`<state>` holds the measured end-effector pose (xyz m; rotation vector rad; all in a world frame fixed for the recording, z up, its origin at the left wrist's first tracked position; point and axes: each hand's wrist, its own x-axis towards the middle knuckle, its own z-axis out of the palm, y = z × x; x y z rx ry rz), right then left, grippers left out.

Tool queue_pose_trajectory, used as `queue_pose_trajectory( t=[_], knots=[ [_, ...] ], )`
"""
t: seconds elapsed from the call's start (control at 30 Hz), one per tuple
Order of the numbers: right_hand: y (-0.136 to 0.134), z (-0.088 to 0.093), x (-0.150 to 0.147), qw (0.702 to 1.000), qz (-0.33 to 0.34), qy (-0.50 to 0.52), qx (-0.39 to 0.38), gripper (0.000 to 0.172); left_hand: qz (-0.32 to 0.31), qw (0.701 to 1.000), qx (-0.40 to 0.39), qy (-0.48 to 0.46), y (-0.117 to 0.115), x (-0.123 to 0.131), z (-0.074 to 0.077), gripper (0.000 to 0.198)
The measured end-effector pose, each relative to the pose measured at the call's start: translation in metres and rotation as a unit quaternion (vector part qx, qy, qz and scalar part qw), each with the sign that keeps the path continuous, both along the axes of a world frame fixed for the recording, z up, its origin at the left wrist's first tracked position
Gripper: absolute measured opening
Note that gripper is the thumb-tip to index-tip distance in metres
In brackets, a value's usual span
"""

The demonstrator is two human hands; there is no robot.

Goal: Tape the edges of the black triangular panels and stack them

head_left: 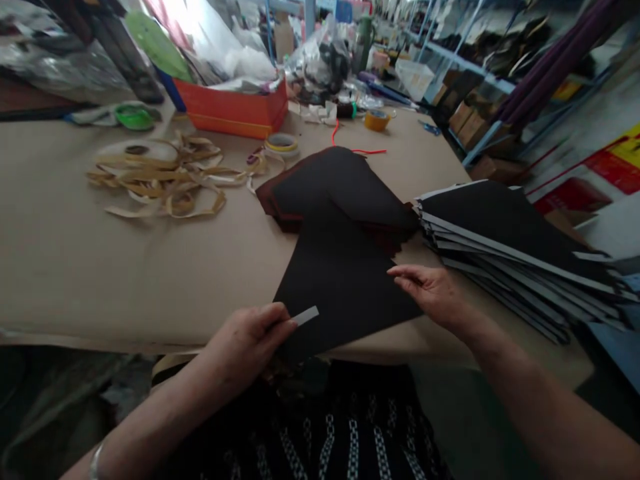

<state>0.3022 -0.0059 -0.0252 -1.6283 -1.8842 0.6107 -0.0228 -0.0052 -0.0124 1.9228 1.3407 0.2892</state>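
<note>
A black sheet [340, 273] lies partly on the table and reaches its front edge, close to my body. At its lower left, my left hand [255, 337] is closed, thumb against index finger, with a short whitish strip [306, 315] sticking out over the sheet. Whether these fingers also grip the sheet's edge is hidden. My right hand [425, 290] is by the sheet's right edge, thumb and fingers pinched together; what is between them, if anything, is too small to tell. Behind the sheet lies a pile of dark pieces with brown edges [325, 177], partly overlapped by it.
To the right stands a fanned stack of black pieces with pale edge strips [505, 233]. Tangled tan tape [175, 180] lies at left, near a tape roll [281, 144]. Further back are an orange box [235, 110], a yellow roll [377, 120] and a red cord [370, 152].
</note>
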Motion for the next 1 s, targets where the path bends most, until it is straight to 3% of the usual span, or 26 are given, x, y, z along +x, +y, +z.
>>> queue_pose_trajectory(
  t=[0.17, 0.37, 0.43, 0.53, 0.67, 0.87, 1.0],
  knots=[
    [0.012, -0.03, -0.01, 0.99, 0.005, -0.139, -0.018, 0.028, 0.016, 0.995, 0.059, 0.083, 0.014, 0.019, -0.002, 0.029],
    [0.033, -0.031, -0.016, 0.989, -0.016, -0.146, -0.015, 0.02, 0.045, 0.988, 0.09, 0.114, 0.041, 0.024, 0.0, 0.026],
    [0.029, -0.026, -0.016, 0.994, -0.005, -0.11, -0.017, 0.022, 0.035, 0.99, 0.088, 0.109, 0.035, 0.027, 0.006, 0.027],
    [0.011, -0.015, -0.022, 0.997, 0.025, 0.043, -0.062, 0.025, 0.009, 0.996, 0.031, 0.078, 0.014, 0.035, 0.016, 0.03],
    [-0.017, 0.0, -0.044, 0.959, 0.06, 0.22, -0.167, 0.026, -0.018, 0.998, -0.034, 0.044, -0.005, 0.047, 0.019, 0.03],
    [-0.018, 0.002, -0.062, 0.909, 0.031, 0.295, -0.291, 0.027, -0.018, 0.998, -0.059, 0.027, -0.005, 0.049, 0.016, 0.031],
    [-0.013, -0.001, -0.068, 0.887, 0.045, 0.324, -0.326, 0.022, -0.019, 0.997, -0.072, 0.032, -0.005, 0.048, 0.015, 0.03]
  ],
)
